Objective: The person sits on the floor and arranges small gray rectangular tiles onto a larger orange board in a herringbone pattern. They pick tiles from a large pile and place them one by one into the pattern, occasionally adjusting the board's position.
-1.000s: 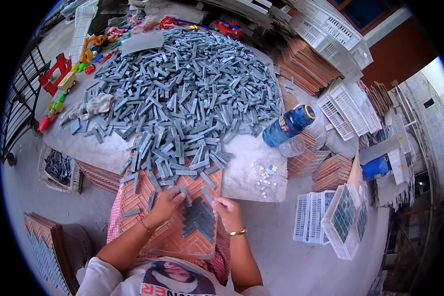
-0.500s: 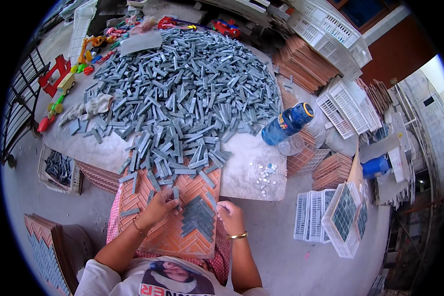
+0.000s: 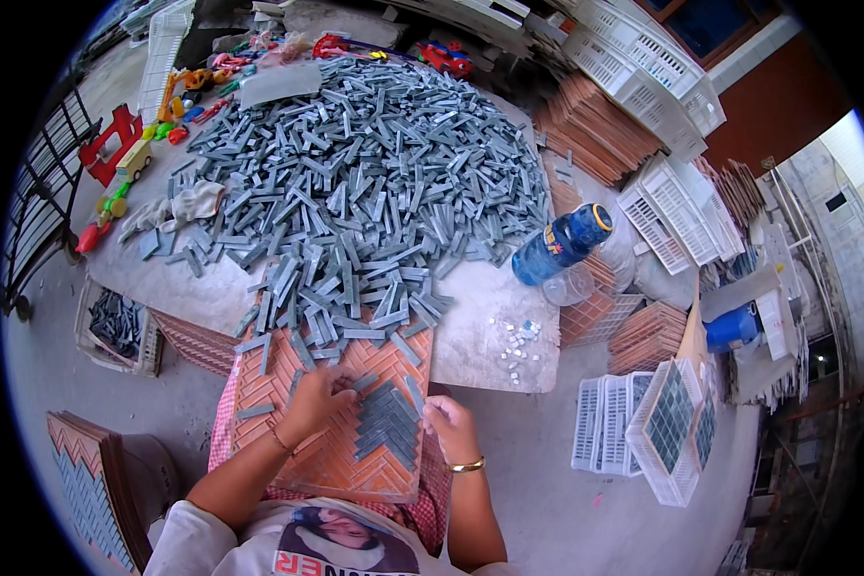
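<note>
An orange-red board with herringbone grooves (image 3: 288,453) lies before me, partly filled by a block of grey tile strips (image 3: 386,422). My left hand (image 3: 319,403) is over the board, thumb and fingers closed on a small grey tile strip (image 3: 365,382) at the upper left edge of that block. At the board's right edge, my right hand (image 3: 453,429) has its fingers pinched together; what they hold, if anything, is hidden. Close to its fingertips, another grey strip (image 3: 413,390) lies tilted. Several loose strips rest on the board's far part.
A big heap of grey tile strips (image 3: 355,173) covers the table (image 3: 470,336). To its right stand a blue bottle (image 3: 559,248) and small white chips (image 3: 518,338). Gloves (image 3: 178,206) and toys lie left. White crates (image 3: 605,422) and stacked boards (image 3: 605,125) stand right.
My left hand has moved slightly right and lowered the grey strip from upright to lying near the laid block. My right hand has hardly moved.
</note>
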Available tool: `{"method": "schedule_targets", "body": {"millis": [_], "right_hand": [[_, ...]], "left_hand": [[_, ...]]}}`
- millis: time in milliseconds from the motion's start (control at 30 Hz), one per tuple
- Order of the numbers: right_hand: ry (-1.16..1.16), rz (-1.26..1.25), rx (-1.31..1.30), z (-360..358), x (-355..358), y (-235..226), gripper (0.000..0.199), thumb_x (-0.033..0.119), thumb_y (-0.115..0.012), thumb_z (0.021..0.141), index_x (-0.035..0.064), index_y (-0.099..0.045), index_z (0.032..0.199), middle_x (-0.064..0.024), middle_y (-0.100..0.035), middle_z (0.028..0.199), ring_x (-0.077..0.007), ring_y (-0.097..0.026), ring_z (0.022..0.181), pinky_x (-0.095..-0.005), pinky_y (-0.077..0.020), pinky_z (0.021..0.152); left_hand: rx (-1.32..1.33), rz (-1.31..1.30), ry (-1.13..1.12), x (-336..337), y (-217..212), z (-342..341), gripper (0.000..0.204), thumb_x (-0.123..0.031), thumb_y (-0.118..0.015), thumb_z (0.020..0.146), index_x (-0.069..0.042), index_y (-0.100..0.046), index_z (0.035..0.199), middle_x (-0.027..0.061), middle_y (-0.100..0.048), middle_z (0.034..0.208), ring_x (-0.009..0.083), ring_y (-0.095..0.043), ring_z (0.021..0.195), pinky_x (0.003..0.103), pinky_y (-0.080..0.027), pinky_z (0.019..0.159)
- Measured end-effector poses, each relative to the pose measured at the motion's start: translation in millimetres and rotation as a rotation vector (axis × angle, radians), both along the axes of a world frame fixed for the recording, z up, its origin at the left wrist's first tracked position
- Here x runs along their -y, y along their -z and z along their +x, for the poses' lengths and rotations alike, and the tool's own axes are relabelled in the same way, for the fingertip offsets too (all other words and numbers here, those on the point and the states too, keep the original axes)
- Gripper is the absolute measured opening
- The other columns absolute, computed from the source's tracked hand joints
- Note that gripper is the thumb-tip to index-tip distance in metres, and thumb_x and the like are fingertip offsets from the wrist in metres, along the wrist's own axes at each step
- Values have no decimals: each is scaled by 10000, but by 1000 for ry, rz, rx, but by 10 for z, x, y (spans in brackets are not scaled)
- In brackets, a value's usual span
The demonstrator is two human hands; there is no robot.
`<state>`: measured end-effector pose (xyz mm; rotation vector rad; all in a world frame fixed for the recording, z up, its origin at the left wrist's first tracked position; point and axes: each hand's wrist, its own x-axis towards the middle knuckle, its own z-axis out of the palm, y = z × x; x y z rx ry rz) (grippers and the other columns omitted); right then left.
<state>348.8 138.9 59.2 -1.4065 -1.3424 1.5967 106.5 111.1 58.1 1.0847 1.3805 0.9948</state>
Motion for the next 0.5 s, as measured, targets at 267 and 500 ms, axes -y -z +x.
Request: {"method": "schedule_targets", "body": {"millis": [267,500], "right_hand": [[25,-38,-140,21,138,92,210,133,-584,902,-41,-605,1018,-20,-596,759,-74,-557,651,-211,-461,573],[-4,-4,-117,68,190,45,219,153,-592,905,-32,-604,1022,-16,-597,772,-69,-559,659,-212,-467,592]], "left_hand": [[-733,363,85,51,36,168,248,-68,-665,725,-4,-603,957,155,-599,906,340,-583,851,420,-464,752],[-809,456,48,51,-21,163,253,-75,-650,743,-22,-599,984,159,-586,916,345,-567,875,433,-457,746]]}}
